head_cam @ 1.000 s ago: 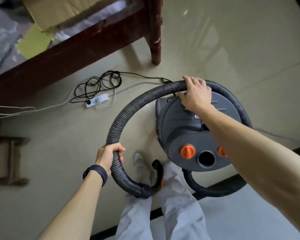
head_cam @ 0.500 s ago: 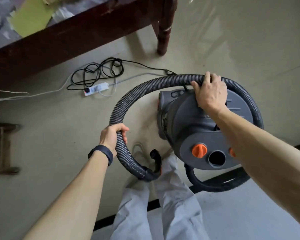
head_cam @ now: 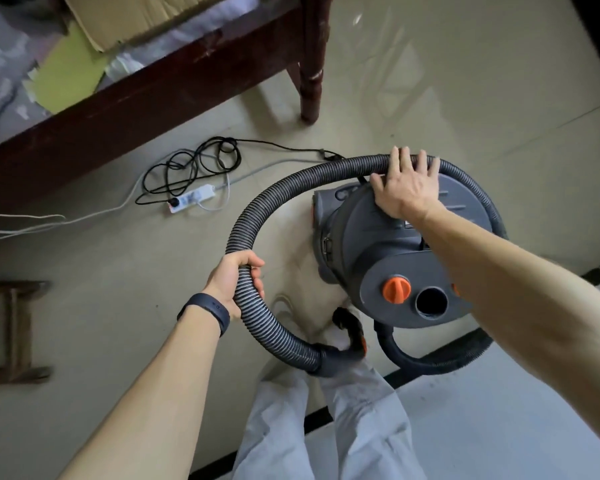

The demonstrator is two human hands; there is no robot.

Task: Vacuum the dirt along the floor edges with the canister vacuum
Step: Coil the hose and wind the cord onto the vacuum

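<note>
**A:** Where's the canister vacuum sitting?

**B:** On the beige floor, right in front of the person's legs, with the hose looping around it. The left hand is wrapped around the hose.

**A:** And the right hand?

**B:** Flat on the vacuum's top, fingers spread, tips over the hose. 1 power strip lies near the bed frame.

Home room, likely a bedroom: glossy beige tiled floor, dark wooden furniture frame with turned leg carrying patterned grey cloth and flattened cardboard, white power strip with tangled black cord on the floor, small wooden stool at left edge
</note>
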